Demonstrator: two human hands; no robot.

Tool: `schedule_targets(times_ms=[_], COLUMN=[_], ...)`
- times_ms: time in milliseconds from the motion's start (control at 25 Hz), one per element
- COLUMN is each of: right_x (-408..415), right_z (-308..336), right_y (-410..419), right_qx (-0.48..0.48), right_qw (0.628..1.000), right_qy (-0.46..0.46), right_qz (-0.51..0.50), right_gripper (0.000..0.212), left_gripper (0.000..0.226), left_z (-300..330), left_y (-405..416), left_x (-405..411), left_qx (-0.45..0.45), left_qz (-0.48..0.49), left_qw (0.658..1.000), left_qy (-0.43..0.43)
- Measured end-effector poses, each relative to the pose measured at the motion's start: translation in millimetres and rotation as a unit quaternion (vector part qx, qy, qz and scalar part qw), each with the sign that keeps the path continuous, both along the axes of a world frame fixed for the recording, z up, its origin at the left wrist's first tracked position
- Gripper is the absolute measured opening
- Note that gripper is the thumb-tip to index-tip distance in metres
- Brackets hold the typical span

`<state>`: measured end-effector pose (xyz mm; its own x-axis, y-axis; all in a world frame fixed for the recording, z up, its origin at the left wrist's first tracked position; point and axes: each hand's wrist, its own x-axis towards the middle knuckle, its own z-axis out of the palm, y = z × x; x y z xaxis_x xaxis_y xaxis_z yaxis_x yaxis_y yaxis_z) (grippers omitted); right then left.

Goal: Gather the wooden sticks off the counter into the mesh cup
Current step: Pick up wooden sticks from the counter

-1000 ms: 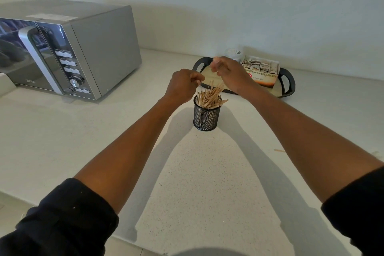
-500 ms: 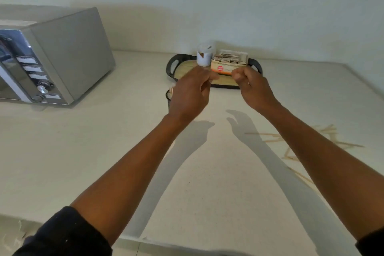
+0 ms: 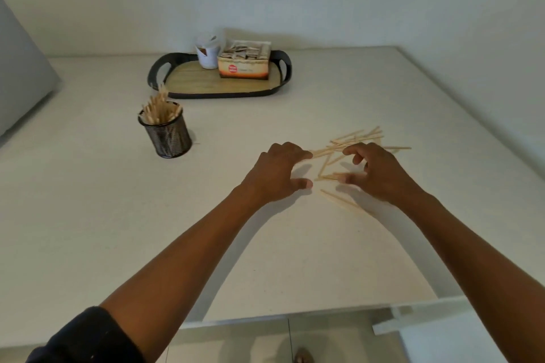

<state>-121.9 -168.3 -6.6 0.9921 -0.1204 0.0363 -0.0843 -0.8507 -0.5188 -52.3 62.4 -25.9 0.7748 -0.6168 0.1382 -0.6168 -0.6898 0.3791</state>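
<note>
A black mesh cup [image 3: 167,133] stands on the pale counter at centre left, with a bundle of wooden sticks [image 3: 159,108] poking out of its top. Several loose wooden sticks [image 3: 352,139] lie scattered on the counter to the right. My left hand [image 3: 275,172] hovers at the left edge of the scatter, fingers apart, holding nothing. My right hand [image 3: 375,169] is over the middle of the scatter, fingers spread and curled, thumb tip near a stick. Part of the pile is hidden under it.
A black-rimmed tray [image 3: 283,68] at the back holds a white lidded cup [image 3: 208,51] and a box of sachets [image 3: 244,61]. The side of a grey microwave [image 3: 20,76] shows at the left. The counter's front edge [image 3: 330,314] runs below my arms.
Both hands left the mesh cup and moved right and down to the loose sticks. My view swung right, so the microwave slid almost out of sight.
</note>
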Motion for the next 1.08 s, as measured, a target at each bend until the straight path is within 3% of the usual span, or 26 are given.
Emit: schedule_targets(times_ms=[120,200,400,600,760,880,1080], right_x=[-24,-29,-9,37,78,100,106], right_z=[-14,-22,-26,-22,-16,-18,-24], right_y=[-18,-23,-43,-58,-74,-82,-88], right_qx=[-0.068,-0.109,-0.152,-0.192,-0.186,-0.173,-0.182], right_qw=[0.996,0.991,0.988,0.979,0.976,0.975,0.972], right_qy=[0.062,0.071,-0.010,-0.034,-0.004,0.044,0.030], right_qz=[0.017,0.026,0.017,0.059,0.113,0.129,0.142], right_gripper=[0.099,0.105,0.090,0.083,0.086,0.075,0.068], left_gripper=[0.090,0.097,0.097,0.090,0.082,0.066,0.056], left_z=[-9,-17,-25,-19,-11,-7,-9], left_y=[-28,-44,-69,-90,-105,-116,-129], left_x=[-12,-14,-1,21,44,56,66], left_qx=[0.050,0.059,0.078,0.081,0.085,0.070,0.101], left_qz=[-0.057,-0.058,-0.007,0.037,0.042,0.044,0.037], left_qw=[0.996,0.996,0.996,0.996,0.995,0.996,0.993], left_qy=[-0.043,-0.047,-0.046,-0.023,-0.013,-0.019,-0.050])
